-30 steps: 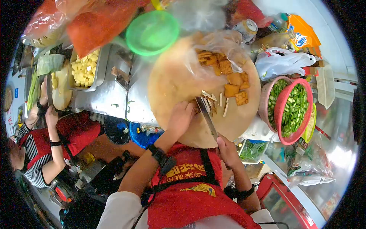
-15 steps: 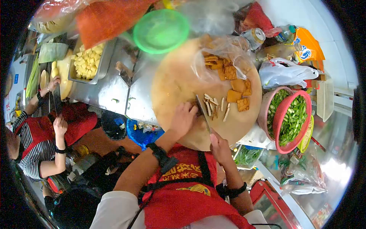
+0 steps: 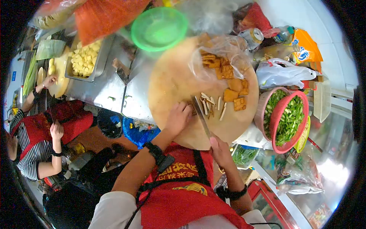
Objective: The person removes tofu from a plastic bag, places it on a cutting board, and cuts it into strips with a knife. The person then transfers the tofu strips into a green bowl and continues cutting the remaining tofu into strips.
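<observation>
Gripping a knife [image 3: 201, 116], right hand [image 3: 219, 149] (fist closed); left hand [image 3: 178, 118] presses tofu [image 3: 193, 110] flat.

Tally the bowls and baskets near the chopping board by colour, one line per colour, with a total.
Green bowl: 1
Pink basket: 1
Red basket: 1, set inside the pink one and holding chopped green vegetables
Total: 3
All stand around the round chopping board, where the right hand holds the knife.
</observation>
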Motion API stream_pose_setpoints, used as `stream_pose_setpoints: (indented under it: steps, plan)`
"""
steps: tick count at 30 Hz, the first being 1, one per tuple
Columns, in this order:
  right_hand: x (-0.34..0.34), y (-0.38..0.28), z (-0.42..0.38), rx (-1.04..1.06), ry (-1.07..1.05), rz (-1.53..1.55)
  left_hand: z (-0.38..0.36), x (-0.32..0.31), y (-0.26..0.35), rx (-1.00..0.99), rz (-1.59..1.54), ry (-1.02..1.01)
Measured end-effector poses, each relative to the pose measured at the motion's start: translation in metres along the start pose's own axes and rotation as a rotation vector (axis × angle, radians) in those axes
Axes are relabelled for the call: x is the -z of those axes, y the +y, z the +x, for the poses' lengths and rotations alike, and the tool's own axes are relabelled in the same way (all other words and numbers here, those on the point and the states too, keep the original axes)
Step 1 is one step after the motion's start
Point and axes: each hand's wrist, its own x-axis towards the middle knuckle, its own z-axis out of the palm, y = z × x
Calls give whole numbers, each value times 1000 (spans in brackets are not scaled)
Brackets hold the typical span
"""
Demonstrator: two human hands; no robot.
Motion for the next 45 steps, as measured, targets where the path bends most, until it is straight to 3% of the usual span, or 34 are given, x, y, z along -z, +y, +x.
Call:
stream_pose_setpoints:
  steps: [1,3,4,6,7,10,13,15,18,25,27,28,30,33,37,39,43,45]
  plan:
    - [-1,10,-4,3,0,-5,1,1,0,2,0,5]
    - [-9,28,-13,342,148,-73,-1,1,0,8,-37,28]
    - [-10,25,-13,340,146,-76,-3,-1,0,12,-39,28]
    - [-12,8,-6,129,103,-182,-3,-3,-2,9,-53,36]
    - [-10,1,1,131,104,-182,-2,-2,-3,8,-51,38]
    - [-7,-8,10,-26,-31,-23,-4,3,-6,-43,-12,-16]
    - [-3,9,-4,120,38,-50,-4,3,-7,-43,-57,28]
    - [-7,25,-13,388,166,-164,-7,4,-7,-55,-89,43]
    - [-17,14,0,212,108,-138,-7,4,-9,-56,-80,7]
    - [-3,12,4,51,-17,-4,-7,5,-14,-134,-84,22]
    - [-8,25,-7,488,186,-158,-8,6,-13,-126,-143,28]
    - [-10,19,-8,487,183,-163,-9,7,-13,-122,-145,30]
    - [-15,-4,-5,113,79,-174,-9,11,-11,-122,-110,0]
    - [-15,-14,18,44,3,-33,-8,16,-12,-160,-131,-14]
    - [-4,3,3,74,-15,-10,-9,14,-16,-163,-109,-14]
    - [-7,26,-8,318,116,-153,-11,14,-15,-182,-109,29]
    - [-23,16,10,396,204,-266,-13,15,-13,-166,-94,12]
    - [-16,-13,21,15,-39,-124,-15,15,-15,-155,-55,-50]
